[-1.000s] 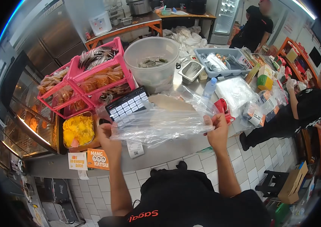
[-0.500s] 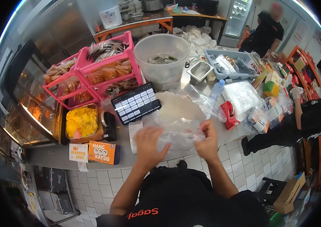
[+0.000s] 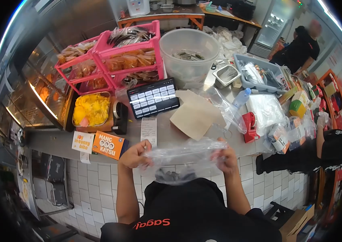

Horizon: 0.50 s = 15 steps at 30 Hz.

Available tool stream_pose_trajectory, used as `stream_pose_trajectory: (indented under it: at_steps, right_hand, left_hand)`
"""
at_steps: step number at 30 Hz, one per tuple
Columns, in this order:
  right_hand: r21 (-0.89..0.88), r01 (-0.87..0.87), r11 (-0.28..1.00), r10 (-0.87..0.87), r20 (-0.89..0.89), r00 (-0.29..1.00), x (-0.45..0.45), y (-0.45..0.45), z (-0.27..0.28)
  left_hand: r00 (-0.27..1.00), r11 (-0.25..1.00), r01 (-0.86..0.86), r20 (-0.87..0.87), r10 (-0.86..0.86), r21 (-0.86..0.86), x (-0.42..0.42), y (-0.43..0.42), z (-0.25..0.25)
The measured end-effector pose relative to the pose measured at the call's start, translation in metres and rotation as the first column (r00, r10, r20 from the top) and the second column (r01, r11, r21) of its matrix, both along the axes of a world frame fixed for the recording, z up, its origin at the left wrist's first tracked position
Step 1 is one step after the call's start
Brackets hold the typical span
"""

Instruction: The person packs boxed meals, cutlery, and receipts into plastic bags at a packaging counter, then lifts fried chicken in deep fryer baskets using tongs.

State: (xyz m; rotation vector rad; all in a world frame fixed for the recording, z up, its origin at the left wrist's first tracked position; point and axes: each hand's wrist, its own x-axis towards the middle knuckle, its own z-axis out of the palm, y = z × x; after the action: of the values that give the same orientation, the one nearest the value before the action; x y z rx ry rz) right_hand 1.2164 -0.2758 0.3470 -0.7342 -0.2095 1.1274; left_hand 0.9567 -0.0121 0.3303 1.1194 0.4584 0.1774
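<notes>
A clear plastic bag is stretched between my hands, in front of my body and at the counter's near edge. My left hand pinches its left side, and my right hand grips the right side. Beyond the bag, a brown paper piece lies on the steel counter, with loose clear plastic at its right. A printed receipt rests between my left hand and the tablet. Left of my left hand is an orange "Mang Katsu" box.
Pink baskets of packets and a large translucent tub stand at the back. A tray of yellow food sits left. To the right are a red tape dispenser, a bottle and stacked clear bags. Two other people stand farther right.
Both hands have drawn the clear plastic bag toward my body, off the brown paper and receipt. My hands are now farther apart, and the bag is spread wider between them.
</notes>
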Motion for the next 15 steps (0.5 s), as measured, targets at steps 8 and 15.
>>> stream_pose_trajectory:
  at_steps: [8,15]
  right_hand:
    - [-0.353,-0.465,0.812,0.571,0.647,0.506,0.013,-0.005,-0.014]
    - [-0.833,0.376,0.406,0.905,0.424,-0.036,-0.019,0.031,0.02]
  left_hand:
    - [0.605,0.548,-0.42,0.227,0.763,-0.724,-0.004,-0.026,-0.067]
    - [0.878,0.711,0.32,-0.478,0.026,0.626,-0.016,-0.056,-0.04]
